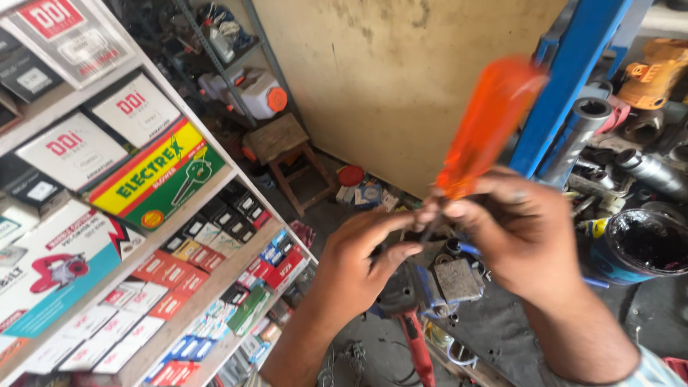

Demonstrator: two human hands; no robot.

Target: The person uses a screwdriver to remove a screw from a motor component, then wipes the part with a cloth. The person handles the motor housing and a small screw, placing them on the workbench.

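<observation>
My right hand (523, 236) grips a screwdriver with a translucent orange handle (487, 125); the handle points up and to the right, blurred. The metal shaft runs down between my fingers and its tip is hidden. My left hand (362, 261) reaches in from below, with its fingertips touching the shaft end near the right thumb. Just under both hands lies a power tool (430, 283) with a grey metal body and a red handle, on a dirty workbench.
Shelves (215, 276) of boxed goods fill the left side. A wooden stool (287, 154) stands by the yellow wall. A blue metal post (566, 79), steel pipes (580, 132) and a black tub (638, 247) of dark grease crowd the right.
</observation>
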